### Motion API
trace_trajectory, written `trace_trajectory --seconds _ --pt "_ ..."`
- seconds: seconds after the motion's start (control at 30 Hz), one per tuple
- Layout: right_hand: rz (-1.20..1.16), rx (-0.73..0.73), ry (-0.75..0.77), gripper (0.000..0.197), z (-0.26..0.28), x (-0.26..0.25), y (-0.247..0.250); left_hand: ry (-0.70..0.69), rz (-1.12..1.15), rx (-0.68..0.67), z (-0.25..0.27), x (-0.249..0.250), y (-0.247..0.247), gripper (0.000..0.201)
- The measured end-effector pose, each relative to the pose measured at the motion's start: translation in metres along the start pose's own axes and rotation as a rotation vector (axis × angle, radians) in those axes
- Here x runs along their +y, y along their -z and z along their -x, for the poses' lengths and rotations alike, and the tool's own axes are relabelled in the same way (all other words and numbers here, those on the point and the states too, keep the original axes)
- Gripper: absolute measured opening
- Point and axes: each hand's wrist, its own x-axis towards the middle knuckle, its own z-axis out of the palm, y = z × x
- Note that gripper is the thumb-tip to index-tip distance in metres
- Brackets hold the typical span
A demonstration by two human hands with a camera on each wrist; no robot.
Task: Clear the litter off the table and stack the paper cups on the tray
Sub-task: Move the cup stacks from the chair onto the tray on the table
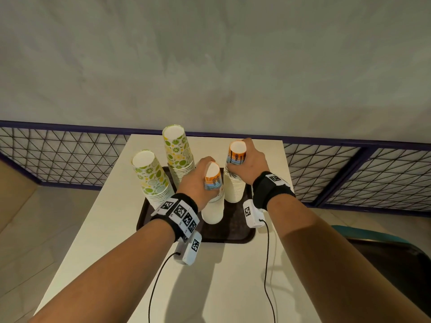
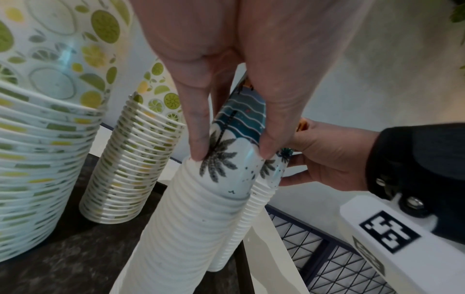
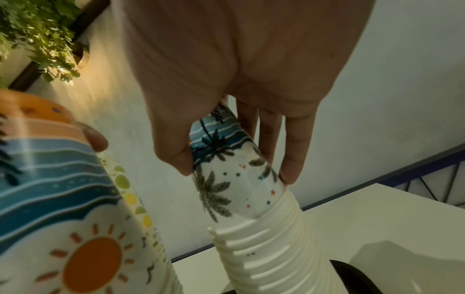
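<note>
White rectangular table (image 1: 98,229): dark brown plastic tray (image 1: 233,231) bearing four upside-down paper-cup stacks. Left hand (image 1: 196,180) grasps near palm-print stack (image 1: 211,206); right hand (image 1: 250,160) grasps far palm-print stack (image 1: 234,187).

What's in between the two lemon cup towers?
Nothing: only bare dark tray separates the near lemon stack from the far lemon stack, in the left wrist view.

Both forearms reach up from lower frame edge, black wristbands on wrists. Left hand (image 1: 194,177) at centre, fingers curled around cup top. Right hand (image 1: 250,163) just right, higher, same curled grip.
</note>
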Motion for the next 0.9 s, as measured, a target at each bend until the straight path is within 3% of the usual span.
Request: trace_trajectory --seconds 0.77,0.9 --pt "0.020 0.062 -0.050 0.067 0.043 0.013 0.000 0.004 -0.078 -0.010 -0.049 -0.003 0.005 0.081" --pt "0.008 0.059 -0.063 0.068 0.044 0.010 0.000 0.020 -0.073 -0.026 -0.050 -0.002 0.006 0.094"
